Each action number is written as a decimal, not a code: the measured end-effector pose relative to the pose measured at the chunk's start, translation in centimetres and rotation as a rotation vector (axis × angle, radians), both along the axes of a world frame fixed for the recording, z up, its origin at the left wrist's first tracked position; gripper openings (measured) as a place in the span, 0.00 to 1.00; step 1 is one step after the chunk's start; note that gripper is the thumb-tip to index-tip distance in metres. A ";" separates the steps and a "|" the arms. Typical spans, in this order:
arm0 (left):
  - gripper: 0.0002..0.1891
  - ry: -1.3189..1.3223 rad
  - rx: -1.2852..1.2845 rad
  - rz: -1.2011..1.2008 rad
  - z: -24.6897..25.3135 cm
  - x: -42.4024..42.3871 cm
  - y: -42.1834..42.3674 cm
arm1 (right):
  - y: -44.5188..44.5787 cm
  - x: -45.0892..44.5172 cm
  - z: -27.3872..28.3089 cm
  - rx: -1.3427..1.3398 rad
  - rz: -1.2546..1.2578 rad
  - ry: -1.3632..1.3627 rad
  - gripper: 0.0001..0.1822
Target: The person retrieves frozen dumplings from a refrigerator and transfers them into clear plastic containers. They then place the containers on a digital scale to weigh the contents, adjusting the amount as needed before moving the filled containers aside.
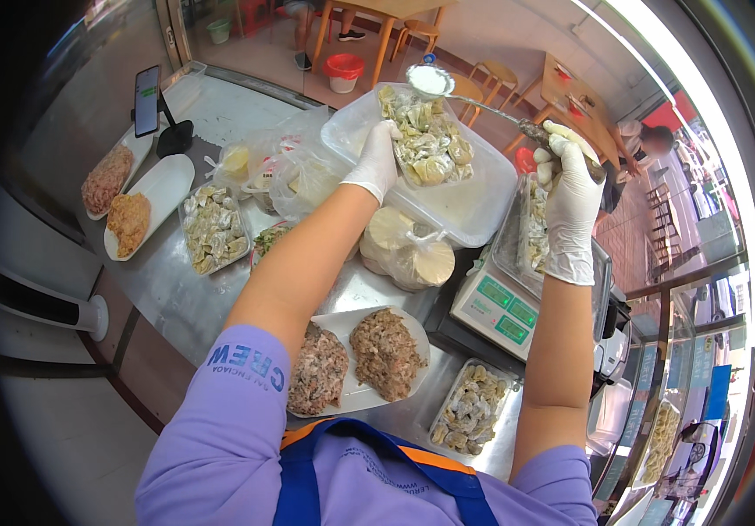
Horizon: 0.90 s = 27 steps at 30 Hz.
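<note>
My left hand (pixel 376 158), in a white glove, grips the left edge of a clear plastic tray of flour-dusted dumplings (pixel 431 141). That tray is held over a large translucent plastic bin (pixel 483 204). Gloved in white too, my right hand (pixel 568 171) is closed around the dark handle of a long metal ladle (pixel 490 110). White powder, like flour, fills the ladle's bowl, which is above the tray's far end. Below my right hand, another tray of dumplings (pixel 536 230) rests on a digital scale (pixel 496 299).
Plates of minced meat (pixel 387 355) and of orange filling (pixel 129 220), more dumpling trays (pixel 215 230) (pixel 471 407) and bagged round wrappers (pixel 410 253) stand on the metal table. A phone on a stand (pixel 147 102) is at the left. People are beyond the counter.
</note>
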<state>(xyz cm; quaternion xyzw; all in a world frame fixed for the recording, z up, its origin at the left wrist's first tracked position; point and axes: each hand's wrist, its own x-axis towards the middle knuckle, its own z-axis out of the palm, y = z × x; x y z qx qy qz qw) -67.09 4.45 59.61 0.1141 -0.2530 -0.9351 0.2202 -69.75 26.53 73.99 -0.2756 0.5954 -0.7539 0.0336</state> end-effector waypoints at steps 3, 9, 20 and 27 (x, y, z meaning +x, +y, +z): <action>0.23 0.023 0.016 0.036 0.1 0.4 -0.3 | 0.3 0.2 -0.3 -0.014 -0.033 0.007 0.09; 0.24 0.052 0.037 0.084 0.3 0.7 -1.5 | 3.4 0.8 -1.2 -0.021 -0.062 -0.003 0.10; 0.23 0.042 0.007 0.020 0.3 0.9 -0.6 | 1.1 0.7 -0.8 0.002 -0.061 0.003 0.10; 0.24 -0.008 -0.030 0.056 0.8 2.6 -0.7 | 2.2 0.0 -1.8 -0.110 -0.146 -0.011 0.11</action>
